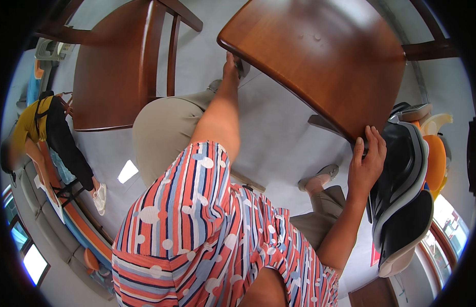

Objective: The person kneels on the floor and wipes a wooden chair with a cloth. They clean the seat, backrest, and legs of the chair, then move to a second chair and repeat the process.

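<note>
A brown wooden chair with a glossy flat seat (318, 53) is directly in front of me, its front edge turned toward my body. At the seat's near right corner is my right hand (367, 157), with fingertips over the top edge and the rest of the grip partly hidden. My left hand (231, 68) reaches to the underside of the seat's left corner. Its fingers are mostly covered by the seat, beside a dark part I cannot make out. A short chair leg (325, 124) shows below the front edge.
Another brown wooden chair (111, 73) stands at the left, close to my knee. Stacked black and grey plastic seats (401, 165) and an orange seat (434, 161) are at the right. A person in a yellow top (32, 117) bends over a long grey cushioned bench (50, 226).
</note>
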The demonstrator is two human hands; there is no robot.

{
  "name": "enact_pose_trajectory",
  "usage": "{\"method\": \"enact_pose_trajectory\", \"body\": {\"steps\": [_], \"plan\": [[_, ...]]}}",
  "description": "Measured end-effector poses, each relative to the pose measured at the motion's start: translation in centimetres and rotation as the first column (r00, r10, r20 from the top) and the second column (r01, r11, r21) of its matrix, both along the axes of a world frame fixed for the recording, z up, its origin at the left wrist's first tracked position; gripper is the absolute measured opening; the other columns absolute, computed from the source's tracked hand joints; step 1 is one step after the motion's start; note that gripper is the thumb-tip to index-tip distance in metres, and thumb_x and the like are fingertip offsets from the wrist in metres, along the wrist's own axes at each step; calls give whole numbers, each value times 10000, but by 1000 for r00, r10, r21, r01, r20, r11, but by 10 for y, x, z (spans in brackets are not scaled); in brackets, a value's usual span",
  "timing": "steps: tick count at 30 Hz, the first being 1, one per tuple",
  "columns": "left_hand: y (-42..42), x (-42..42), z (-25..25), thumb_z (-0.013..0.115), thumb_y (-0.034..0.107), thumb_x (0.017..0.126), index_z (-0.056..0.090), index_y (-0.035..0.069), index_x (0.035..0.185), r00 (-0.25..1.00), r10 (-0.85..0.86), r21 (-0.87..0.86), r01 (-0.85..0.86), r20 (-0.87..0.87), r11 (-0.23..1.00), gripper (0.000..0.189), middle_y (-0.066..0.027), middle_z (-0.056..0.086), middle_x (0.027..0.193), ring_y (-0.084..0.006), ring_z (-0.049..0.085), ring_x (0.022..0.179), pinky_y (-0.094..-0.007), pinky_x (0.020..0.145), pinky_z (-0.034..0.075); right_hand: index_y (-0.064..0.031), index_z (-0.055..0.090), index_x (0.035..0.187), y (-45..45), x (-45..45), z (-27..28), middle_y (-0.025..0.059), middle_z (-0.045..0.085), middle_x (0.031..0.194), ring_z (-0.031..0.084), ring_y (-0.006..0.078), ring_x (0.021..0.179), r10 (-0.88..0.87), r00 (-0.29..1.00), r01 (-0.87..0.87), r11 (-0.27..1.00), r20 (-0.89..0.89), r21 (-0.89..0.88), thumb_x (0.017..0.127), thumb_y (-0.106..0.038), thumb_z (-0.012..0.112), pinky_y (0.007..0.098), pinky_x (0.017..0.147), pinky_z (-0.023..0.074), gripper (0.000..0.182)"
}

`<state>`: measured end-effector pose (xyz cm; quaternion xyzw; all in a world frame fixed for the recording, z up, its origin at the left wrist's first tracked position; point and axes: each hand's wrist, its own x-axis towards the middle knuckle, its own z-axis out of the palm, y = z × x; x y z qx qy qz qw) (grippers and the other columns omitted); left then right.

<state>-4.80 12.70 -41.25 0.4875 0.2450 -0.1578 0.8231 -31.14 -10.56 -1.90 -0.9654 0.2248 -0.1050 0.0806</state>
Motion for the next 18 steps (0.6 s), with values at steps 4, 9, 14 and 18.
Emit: {"method": "enact_pose_trajectory", "body": {"steps": [4,9,14,18], "plan": [[40,10,-57,535,557,1023,579,37,1317,963,-189,49,201,-190,978,600,-81,654,1241,-201,619,1122,-330,924,504,-29,684,1273,15,3,16,146,647,1311,596,327,1230,43,999,-44,999,-34,-17,969,-105,653,413,1062,468,315],[30,-9,-44,505,613,1016,603,33,1301,986,-115,51,122,-124,991,653,-70,655,1205,-194,611,1102,-325,925,488,-30,681,1276,26,-3,21,148,649,1297,595,326,1222,38,998,-40,999,-49,-34,966,-102,660,417,1061,469,319],[32,-22,-20,475,668,1010,626,28,1284,999,-27,55,29,-36,998,712,-59,656,1169,-187,603,1082,-321,926,472,-26,674,1278,26,-2,5,155,651,1294,577,331,1246,29,997,-30,999,-73,-21,959,-105,674,425,1068,468,328],[33,-13,4,462,671,1022,632,30,1265,996,45,9,-46,81,999,707,-49,650,1152,-178,593,1082,-323,943,458,-6,660,1265,7,1,-24,177,637,1314,556,368,1268,91,996,-92,994,-21,-52,925,-117,713,444,1090,449,362]]}}
